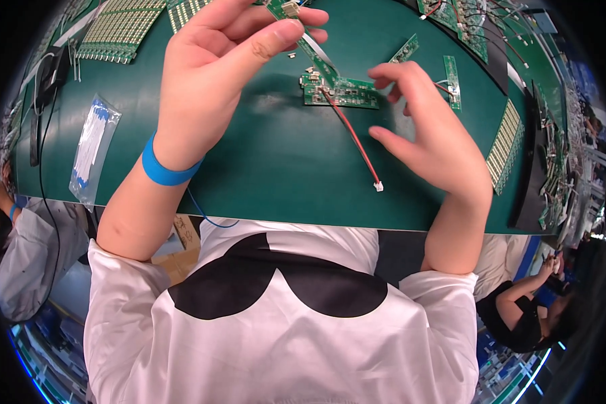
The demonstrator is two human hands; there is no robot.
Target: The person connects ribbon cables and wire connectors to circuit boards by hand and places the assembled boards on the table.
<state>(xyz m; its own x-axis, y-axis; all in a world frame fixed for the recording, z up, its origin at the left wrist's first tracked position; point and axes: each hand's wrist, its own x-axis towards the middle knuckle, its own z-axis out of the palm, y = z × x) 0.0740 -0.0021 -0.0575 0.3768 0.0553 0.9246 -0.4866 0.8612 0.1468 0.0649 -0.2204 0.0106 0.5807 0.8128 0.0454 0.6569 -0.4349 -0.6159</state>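
Note:
My left hand (212, 81) is up at the far middle of the green table mat, thumb and fingers pinching a narrow green circuit board (320, 66) with a connector near its upper end. A white flat cable (317, 48) runs along that board. The strip slants down to a wider green circuit board (353, 97) lying on the mat. From the wider board a red and black wire lead (354, 137) stretches toward me, ending in a white plug (378, 186). My right hand (431, 131) hovers by the wider board's right end, fingers apart and holding nothing.
A clear bag of white and blue sticks (95, 151) lies at the left. Board panels (121, 30) sit at the far left, another panel (507, 145) at the right. Small boards (452, 84) rest beyond my right hand. A blue wrist strap (163, 168) has a cord. People sit at both sides.

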